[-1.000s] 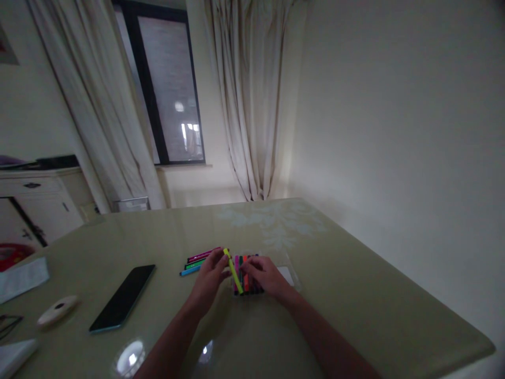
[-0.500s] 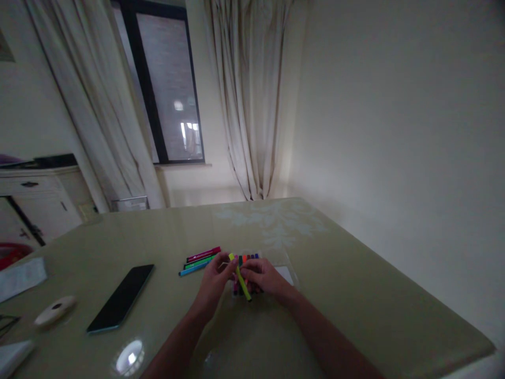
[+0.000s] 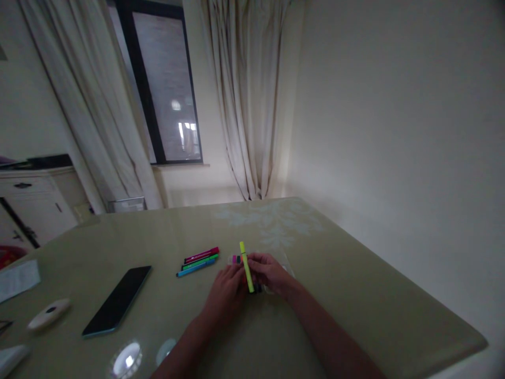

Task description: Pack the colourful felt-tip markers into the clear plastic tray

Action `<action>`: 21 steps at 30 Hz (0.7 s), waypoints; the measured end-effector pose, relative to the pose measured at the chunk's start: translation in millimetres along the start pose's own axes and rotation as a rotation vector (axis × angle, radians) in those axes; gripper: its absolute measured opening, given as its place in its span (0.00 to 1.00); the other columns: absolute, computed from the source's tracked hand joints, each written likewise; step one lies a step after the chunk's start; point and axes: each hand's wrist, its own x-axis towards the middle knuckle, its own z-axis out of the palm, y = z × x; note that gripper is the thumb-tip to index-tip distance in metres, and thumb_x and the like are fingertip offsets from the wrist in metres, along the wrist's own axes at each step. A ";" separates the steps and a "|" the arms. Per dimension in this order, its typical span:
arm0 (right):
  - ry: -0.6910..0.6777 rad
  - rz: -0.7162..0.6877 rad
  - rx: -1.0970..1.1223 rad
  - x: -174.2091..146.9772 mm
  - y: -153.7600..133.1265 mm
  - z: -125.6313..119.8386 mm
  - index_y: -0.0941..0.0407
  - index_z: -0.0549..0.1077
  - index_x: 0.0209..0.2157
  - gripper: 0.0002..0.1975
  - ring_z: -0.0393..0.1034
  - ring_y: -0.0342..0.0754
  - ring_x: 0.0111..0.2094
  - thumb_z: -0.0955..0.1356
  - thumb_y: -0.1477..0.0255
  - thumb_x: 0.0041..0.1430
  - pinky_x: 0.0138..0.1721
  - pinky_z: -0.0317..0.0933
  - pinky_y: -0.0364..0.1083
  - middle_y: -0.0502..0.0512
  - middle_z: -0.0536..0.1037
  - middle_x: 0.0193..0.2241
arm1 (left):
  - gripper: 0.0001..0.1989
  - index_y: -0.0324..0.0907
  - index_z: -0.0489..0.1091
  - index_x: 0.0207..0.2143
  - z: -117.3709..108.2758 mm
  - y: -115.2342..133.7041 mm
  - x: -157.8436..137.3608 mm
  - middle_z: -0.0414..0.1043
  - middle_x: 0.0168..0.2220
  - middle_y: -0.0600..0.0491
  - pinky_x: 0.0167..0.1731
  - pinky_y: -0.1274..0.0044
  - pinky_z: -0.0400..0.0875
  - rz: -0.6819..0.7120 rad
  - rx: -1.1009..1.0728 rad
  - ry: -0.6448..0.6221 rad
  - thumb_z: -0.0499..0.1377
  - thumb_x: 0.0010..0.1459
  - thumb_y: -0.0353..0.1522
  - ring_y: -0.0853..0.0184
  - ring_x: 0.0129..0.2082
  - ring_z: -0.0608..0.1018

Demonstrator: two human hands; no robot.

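A yellow marker (image 3: 246,267) stands nearly upright in the pinch of my right hand (image 3: 268,271), its dark-tipped end down. My left hand (image 3: 226,289) is close beside it, back of the hand up, with curled fingers over the near left part of a clear plastic marker case (image 3: 286,259). What those fingers grip, if anything, is hidden. Inside the case, the ends of several colored markers (image 3: 236,259) show between my hands. Left of the case lie a dark pink marker (image 3: 201,256), a green marker (image 3: 200,262) and a blue marker (image 3: 195,268), side by side.
To the left, a black phone (image 3: 117,301) lies on the glossy table (image 3: 355,295), with a white oval object (image 3: 49,315) and a paper sheet (image 3: 19,279) beyond it. A round shiny object (image 3: 127,360) sits near the front. A wall (image 3: 394,131) borders the right side.
The yellow marker has swung more upright and shifted right, now in my right hand's pinch. My left hand has let go of it and moved down over the case.
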 end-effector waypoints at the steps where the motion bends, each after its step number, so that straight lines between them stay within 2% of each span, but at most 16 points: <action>1: 0.001 -0.003 0.014 -0.8 -0.5 0.6 0.59 0.79 0.39 0.23 0.65 0.38 0.24 0.80 0.57 0.48 0.27 0.58 0.39 0.49 0.75 0.27 | 0.15 0.47 0.75 0.53 0.6 1.7 -1.4 0.76 0.55 0.44 0.55 0.61 0.70 0.042 0.008 -0.056 0.56 0.66 0.35 0.53 0.55 0.76; 4: 0.039 -0.021 0.023 -3.5 -4.4 1.8 0.58 0.78 0.36 0.21 0.65 0.38 0.24 0.80 0.57 0.48 0.27 0.57 0.39 0.48 0.75 0.27 | 0.18 0.48 0.72 0.56 -2.6 6.0 -3.6 0.72 0.61 0.46 0.59 0.59 0.66 0.071 -0.006 -0.190 0.60 0.64 0.38 0.51 0.59 0.73; 9: 0.195 -0.066 0.028 -2.4 -15.7 -10.4 0.58 0.79 0.37 0.22 0.71 0.44 0.29 0.78 0.56 0.48 0.29 0.59 0.41 0.55 0.80 0.30 | 0.26 0.47 0.70 0.58 -14.5 0.8 -4.2 0.72 0.59 0.44 0.57 0.57 0.66 -0.007 0.072 -0.198 0.65 0.59 0.45 0.49 0.58 0.73; 15: 0.445 -0.091 -0.165 4.2 -14.4 -31.8 0.59 0.80 0.39 0.24 0.59 0.39 0.20 0.73 0.52 0.54 0.21 0.49 0.40 0.49 0.74 0.23 | 0.29 0.45 0.71 0.58 -16.2 -2.6 -3.9 0.72 0.58 0.42 0.58 0.56 0.65 -0.070 0.138 -0.213 0.65 0.58 0.47 0.46 0.58 0.72; 17: 0.446 -0.093 -0.261 4.6 -11.0 -34.4 0.59 0.80 0.39 0.25 0.57 0.38 0.18 0.72 0.50 0.55 0.20 0.49 0.40 0.48 0.73 0.22 | 0.27 0.45 0.72 0.56 -14.6 1.6 -3.2 0.72 0.57 0.41 0.57 0.55 0.66 -0.106 0.171 -0.226 0.65 0.58 0.47 0.45 0.57 0.72; 21: 0.365 -0.041 -0.423 4.7 -4.9 -35.7 0.60 0.79 0.37 0.24 0.61 0.38 0.19 0.69 0.52 0.57 0.20 0.52 0.39 0.52 0.78 0.24 | 0.23 0.46 0.74 0.53 -11.7 7.7 -2.9 0.72 0.58 0.41 0.56 0.56 0.66 -0.129 0.218 -0.208 0.64 0.59 0.45 0.46 0.57 0.71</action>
